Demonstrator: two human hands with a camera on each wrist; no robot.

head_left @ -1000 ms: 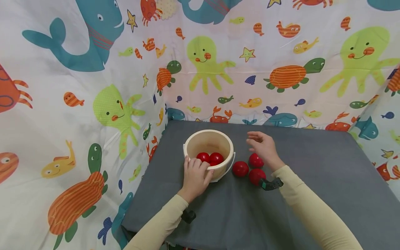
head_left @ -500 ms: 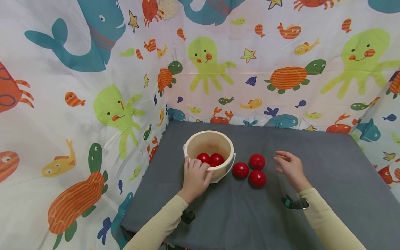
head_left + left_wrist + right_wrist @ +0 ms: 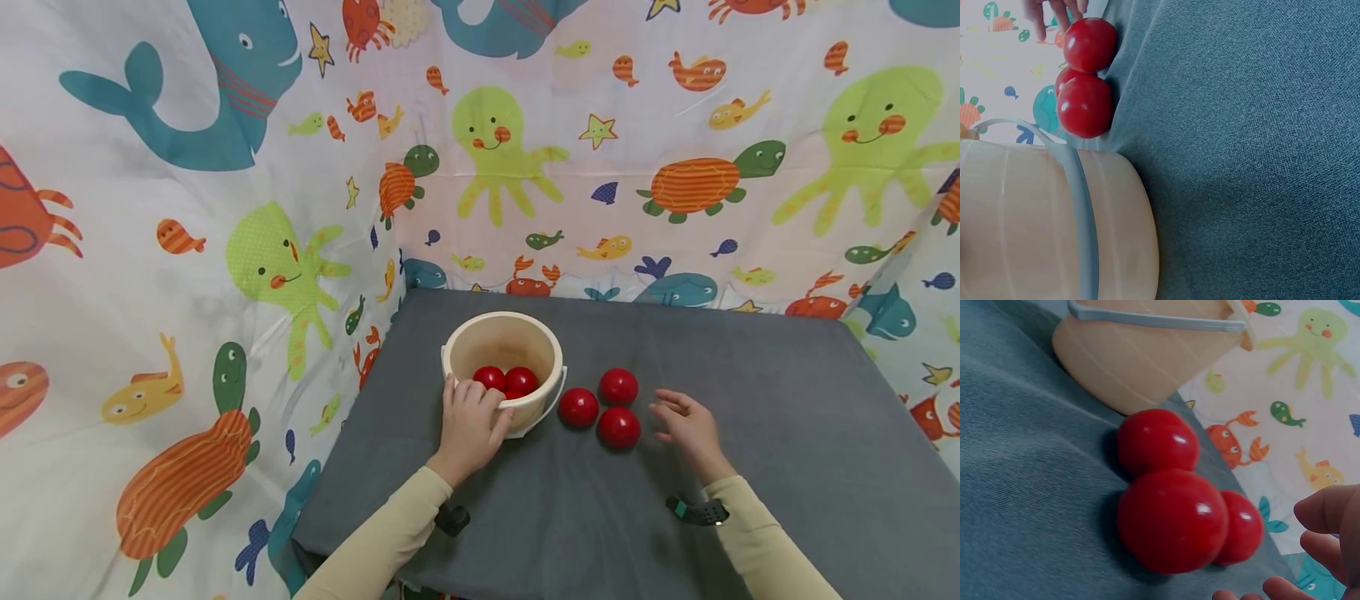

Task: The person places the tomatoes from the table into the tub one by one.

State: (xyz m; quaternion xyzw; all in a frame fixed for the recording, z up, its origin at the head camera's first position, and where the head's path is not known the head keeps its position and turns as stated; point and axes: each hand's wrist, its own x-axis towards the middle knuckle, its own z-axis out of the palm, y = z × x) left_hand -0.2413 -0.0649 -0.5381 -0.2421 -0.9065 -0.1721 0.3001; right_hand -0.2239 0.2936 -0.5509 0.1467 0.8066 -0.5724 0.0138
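Note:
A cream bucket [image 3: 537, 406] with a white handle stands on the cloth, several glossy red balls [image 3: 521, 381] inside it. My left hand [image 3: 467, 429] holds the bucket's near rim, fingers hooked over the edge and thumb along the outside. To the bucket's right, three more red balls [image 3: 618, 427] sit in a close cluster. Just right of that cluster my right hand [image 3: 688, 427] hovers with loosely bent fingers and nothing in them. In the right wrist view its fingers [image 3: 1322, 509] are at the lower right, apart from the balls [image 3: 1172, 522].
A dark grey cloth [image 3: 787, 433] covers the table under everything. A white curtain [image 3: 585, 183] printed with sea animals hangs behind the table and along its left side. More of it shows at the right edge.
My right hand has moved from above the far side of the red balls to their right, then lower and nearer. My left hand stays on the bucket's rim.

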